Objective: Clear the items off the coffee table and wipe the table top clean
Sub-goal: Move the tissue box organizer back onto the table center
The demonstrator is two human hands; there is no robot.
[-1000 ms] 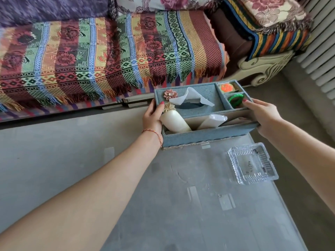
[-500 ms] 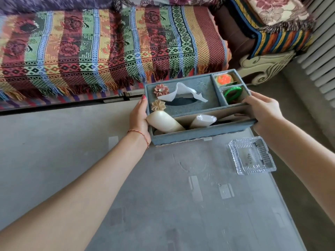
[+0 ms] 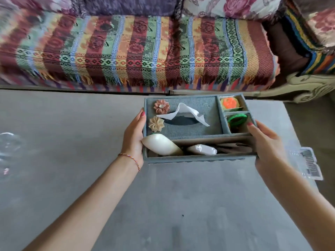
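A blue-grey fabric organizer box (image 3: 201, 158) is held above the far part of the grey glass coffee table (image 3: 163, 205). My left hand (image 3: 133, 136) grips its left side and my right hand (image 3: 266, 142) grips its right side. A white tissue (image 3: 183, 114) sticks out of its top, beside two fabric flowers (image 3: 161, 106). Its front slot holds a cream bottle (image 3: 161, 146) and a white tube (image 3: 202, 150); the small right compartments hold an orange item (image 3: 229, 102) and a green item (image 3: 237, 119).
A clear glass ashtray (image 3: 306, 163) lies at the table's right edge, partly behind my right forearm. A blurred clear glass object (image 3: 9, 147) shows at the far left of the table. A sofa with a striped patterned throw (image 3: 137, 51) runs along the far side.
Both hands have carried the organizer box to the left and slightly forward. The view has swung left, so the ashtray now sits at the right edge and a glass object appears at left.
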